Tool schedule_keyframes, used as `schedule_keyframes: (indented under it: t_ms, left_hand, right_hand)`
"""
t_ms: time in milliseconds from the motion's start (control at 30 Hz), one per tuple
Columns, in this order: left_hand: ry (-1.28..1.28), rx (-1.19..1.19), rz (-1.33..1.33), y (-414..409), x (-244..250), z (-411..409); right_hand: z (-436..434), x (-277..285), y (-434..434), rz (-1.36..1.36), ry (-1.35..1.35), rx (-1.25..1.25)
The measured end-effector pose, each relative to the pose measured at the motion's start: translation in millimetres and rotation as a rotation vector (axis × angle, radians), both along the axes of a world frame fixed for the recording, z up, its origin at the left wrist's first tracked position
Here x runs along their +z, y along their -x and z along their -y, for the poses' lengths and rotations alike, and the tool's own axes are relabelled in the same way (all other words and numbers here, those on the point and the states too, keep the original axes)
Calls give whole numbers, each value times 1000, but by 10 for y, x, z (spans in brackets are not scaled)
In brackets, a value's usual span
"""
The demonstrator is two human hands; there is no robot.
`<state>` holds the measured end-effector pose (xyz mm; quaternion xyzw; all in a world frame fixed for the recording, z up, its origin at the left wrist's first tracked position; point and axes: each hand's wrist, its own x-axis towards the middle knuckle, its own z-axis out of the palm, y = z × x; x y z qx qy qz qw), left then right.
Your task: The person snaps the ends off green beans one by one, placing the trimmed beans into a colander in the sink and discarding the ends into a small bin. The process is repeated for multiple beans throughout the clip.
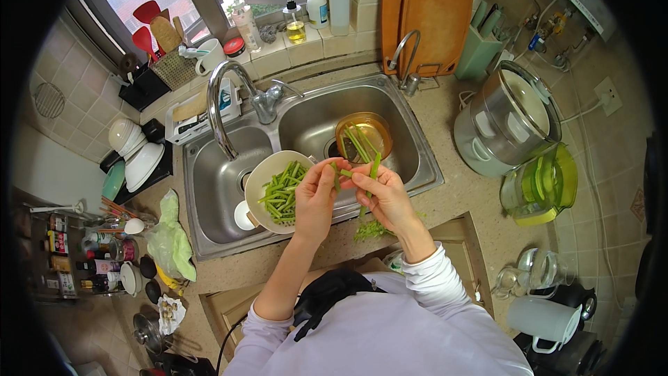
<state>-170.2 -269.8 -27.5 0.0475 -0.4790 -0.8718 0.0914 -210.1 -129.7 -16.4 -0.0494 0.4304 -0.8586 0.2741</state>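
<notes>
My left hand (317, 188) pinches a short green stem piece (336, 176) between thumb and fingers, above the front of the sink. Close beside it, my right hand (385, 193) grips a longer green stalk (374, 164), and another short piece sticks out towards the left hand. Left of my left hand, a white colander (254, 188) full of short green stem pieces (282, 193) rests over the double sink's divider. Beyond my right hand, an amber bowl (385, 133) in the right basin holds several long stalks (356, 142). Leafy green scraps (371, 231) lie under my right hand on the counter edge.
A chrome faucet (216, 109) arches over the left basin (209, 193). Right of the sink stand a steel steamer (477, 125) and a green transparent container (537, 185). Cutting boards (436, 26) lean at the back. A plastic bag (169, 240) lies on the left counter.
</notes>
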Motion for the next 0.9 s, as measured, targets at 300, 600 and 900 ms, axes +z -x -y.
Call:
schedule_keyframes:
  t_ms: [300,600,900]
  left_hand:
    - [-430,24,68,-36,212,267]
    - [804,320,153,-31,-220,758]
    - [1048,61,-239,-56,95,202]
  right_hand:
    - [-169,-240,2,74,-228,-43]
    - [-262,-162,9,130,-105,-8]
    - [-211,-36,-39,224,-10,83]
